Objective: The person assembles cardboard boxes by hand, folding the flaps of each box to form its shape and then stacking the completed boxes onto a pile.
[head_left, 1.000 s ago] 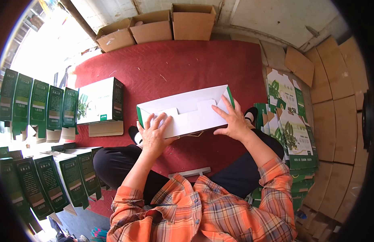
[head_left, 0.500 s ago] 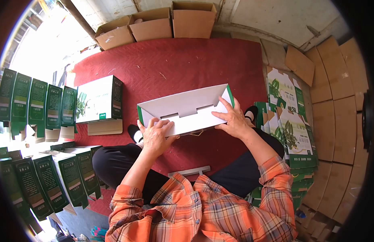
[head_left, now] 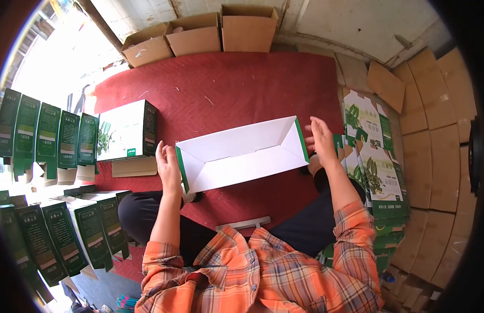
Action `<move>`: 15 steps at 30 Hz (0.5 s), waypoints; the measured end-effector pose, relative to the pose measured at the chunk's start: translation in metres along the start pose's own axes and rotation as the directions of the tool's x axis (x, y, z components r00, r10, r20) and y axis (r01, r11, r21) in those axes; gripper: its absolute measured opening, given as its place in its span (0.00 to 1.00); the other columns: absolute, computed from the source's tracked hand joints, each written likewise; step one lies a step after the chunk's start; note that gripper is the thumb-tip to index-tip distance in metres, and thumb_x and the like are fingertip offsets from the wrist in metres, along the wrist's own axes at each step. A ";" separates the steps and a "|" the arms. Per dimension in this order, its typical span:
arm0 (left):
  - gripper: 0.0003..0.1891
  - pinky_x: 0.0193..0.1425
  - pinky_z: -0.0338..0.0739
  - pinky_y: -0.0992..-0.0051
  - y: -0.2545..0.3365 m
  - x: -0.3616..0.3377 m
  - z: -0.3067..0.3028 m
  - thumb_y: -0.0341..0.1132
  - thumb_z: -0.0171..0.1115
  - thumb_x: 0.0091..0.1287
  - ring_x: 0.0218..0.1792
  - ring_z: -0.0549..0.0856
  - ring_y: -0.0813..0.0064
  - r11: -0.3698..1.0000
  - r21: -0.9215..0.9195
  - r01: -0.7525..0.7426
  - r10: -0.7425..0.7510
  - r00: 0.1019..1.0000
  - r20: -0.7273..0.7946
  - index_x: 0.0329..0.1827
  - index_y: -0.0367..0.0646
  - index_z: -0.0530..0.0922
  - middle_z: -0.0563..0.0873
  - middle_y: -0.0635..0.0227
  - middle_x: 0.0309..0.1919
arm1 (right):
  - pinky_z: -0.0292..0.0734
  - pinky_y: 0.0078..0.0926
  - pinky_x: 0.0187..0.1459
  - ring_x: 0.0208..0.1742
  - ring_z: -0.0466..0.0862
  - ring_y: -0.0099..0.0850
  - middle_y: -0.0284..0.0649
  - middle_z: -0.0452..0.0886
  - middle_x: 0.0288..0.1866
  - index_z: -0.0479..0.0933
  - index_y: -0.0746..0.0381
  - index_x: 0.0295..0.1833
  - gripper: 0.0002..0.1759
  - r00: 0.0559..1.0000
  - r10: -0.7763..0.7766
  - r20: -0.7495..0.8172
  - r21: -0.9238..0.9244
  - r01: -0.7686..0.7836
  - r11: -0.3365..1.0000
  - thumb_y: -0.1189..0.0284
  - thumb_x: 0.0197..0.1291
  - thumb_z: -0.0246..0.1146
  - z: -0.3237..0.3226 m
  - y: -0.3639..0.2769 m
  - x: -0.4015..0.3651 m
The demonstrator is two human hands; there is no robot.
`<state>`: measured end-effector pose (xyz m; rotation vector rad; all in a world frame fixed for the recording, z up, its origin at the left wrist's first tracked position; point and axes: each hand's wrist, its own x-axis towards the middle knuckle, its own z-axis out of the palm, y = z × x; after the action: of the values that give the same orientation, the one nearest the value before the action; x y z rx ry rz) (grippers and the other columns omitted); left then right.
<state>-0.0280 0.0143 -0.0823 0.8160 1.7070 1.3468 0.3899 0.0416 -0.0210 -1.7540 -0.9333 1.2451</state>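
An open carton (head_left: 241,156), white inside with green end edges, lies in front of me with its long opening facing up. The flaps across its bottom sit flat, with a faint seam showing. Beside the left end is my left hand (head_left: 169,169), open, fingers stretched upward and the palm turned to the box. My right hand (head_left: 321,142) is open at the right end, its fingers a little apart and close to the green edge. Both hands flank the carton, with no fingers inside it.
Several green printed cartons (head_left: 58,237) stand in rows on the left, near a white-faced one (head_left: 122,128). Flat printed cartons (head_left: 380,172) are stacked at right, before brown cardboard (head_left: 430,141). Brown boxes (head_left: 247,32) line the far edge of the red mat (head_left: 242,83).
Both hands have come out of the carton's inside and moved to its two ends. The inner bottom flaps, which showed gaps before, now lie flatter.
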 end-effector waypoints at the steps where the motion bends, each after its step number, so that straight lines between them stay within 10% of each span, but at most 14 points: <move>1: 0.29 0.59 0.72 0.63 0.009 0.002 -0.002 0.54 0.48 0.76 0.57 0.74 0.65 0.977 -0.043 0.209 -0.209 0.978 -0.002 0.74 0.46 0.63 0.73 0.62 0.61 | 0.70 0.36 0.64 0.66 0.74 0.38 0.46 0.75 0.65 0.67 0.63 0.70 0.33 1.000 -0.003 0.002 0.000 0.003 1.000 0.49 0.73 0.52 -0.006 0.011 0.009; 4: 0.35 0.61 0.73 0.54 -0.037 0.028 -0.010 0.62 0.44 0.74 0.63 0.75 0.55 0.802 -0.142 0.580 -0.581 0.813 0.039 0.74 0.44 0.63 0.73 0.57 0.66 | 0.67 0.35 0.66 0.66 0.74 0.37 0.47 0.75 0.67 0.72 0.65 0.67 0.37 0.977 0.137 0.166 -0.125 -0.117 0.985 0.43 0.73 0.46 -0.010 0.056 0.039; 7: 0.32 0.56 0.78 0.66 -0.019 -0.001 0.007 0.59 0.46 0.75 0.52 0.83 0.62 0.813 -0.140 0.565 -0.525 0.815 0.244 0.63 0.36 0.74 0.83 0.59 0.54 | 0.69 0.29 0.62 0.59 0.78 0.31 0.43 0.79 0.62 0.75 0.65 0.64 0.44 0.893 0.408 0.193 -0.198 -0.372 0.907 0.35 0.68 0.46 0.000 0.075 0.045; 12: 0.36 0.60 0.76 0.66 -0.007 0.000 0.003 0.64 0.42 0.75 0.54 0.82 0.61 0.831 -0.230 0.507 -0.419 0.841 0.343 0.66 0.37 0.72 0.82 0.58 0.57 | 0.73 0.25 0.56 0.54 0.81 0.26 0.39 0.82 0.55 0.77 0.66 0.59 0.34 0.917 0.208 0.342 0.111 -0.259 0.960 0.45 0.71 0.52 -0.011 0.030 0.017; 15: 0.38 0.63 0.75 0.63 -0.001 0.009 -0.011 0.62 0.43 0.75 0.59 0.79 0.58 0.575 -0.664 0.479 -0.151 0.859 0.489 0.72 0.34 0.63 0.76 0.52 0.63 | 0.76 0.25 0.53 0.52 0.82 0.25 0.36 0.84 0.52 0.79 0.66 0.55 0.25 0.942 -0.008 0.336 0.351 -0.117 0.929 0.54 0.72 0.55 -0.022 0.004 0.002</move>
<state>-0.0419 0.0168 -0.0838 0.2009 0.7553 1.3581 0.4117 0.0377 -0.0210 -1.3058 -0.7728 1.6697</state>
